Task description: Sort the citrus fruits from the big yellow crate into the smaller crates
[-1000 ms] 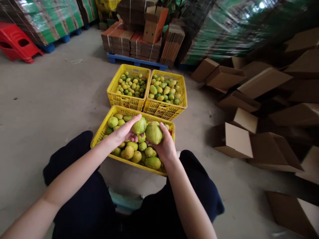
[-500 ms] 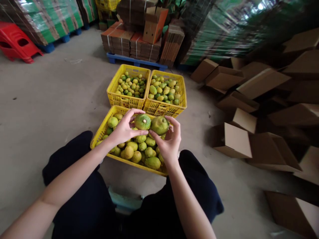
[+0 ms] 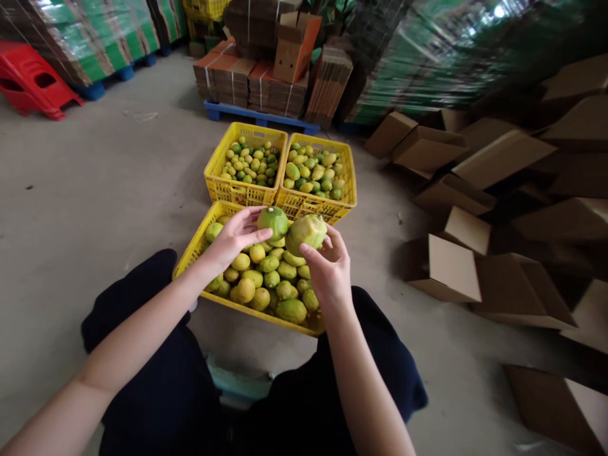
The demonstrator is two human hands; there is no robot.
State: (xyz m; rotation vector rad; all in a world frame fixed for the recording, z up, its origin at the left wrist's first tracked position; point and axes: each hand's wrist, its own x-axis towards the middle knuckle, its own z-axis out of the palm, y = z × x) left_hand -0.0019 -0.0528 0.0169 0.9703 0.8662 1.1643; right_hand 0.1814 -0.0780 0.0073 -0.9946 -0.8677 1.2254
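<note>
My left hand (image 3: 236,239) grips a round green lemon (image 3: 273,223) between thumb and fingers, its pale stem end tipped upward. In my right hand (image 3: 331,263) is a larger, knobbly yellow-green lemon (image 3: 305,234), held from its right side. The two fruits are side by side, nearly touching, above the near yellow crate (image 3: 251,310). That crate holds many green and yellow lemons (image 3: 291,311), partly hidden by my hands.
Behind stand two more yellow crates of lemons, a left one (image 3: 241,189) and a right one (image 3: 352,183). Open cardboard boxes (image 3: 453,266) lie on the right. Flattened cartons (image 3: 232,82) rest on a blue pallet (image 3: 261,119). A red stool (image 3: 35,82) is at far left.
Both lemons have been turned in my fingers. The right one now shows a paler, lumpy face, and the left one's stem end has tilted up and away. My hands have moved slightly apart.
</note>
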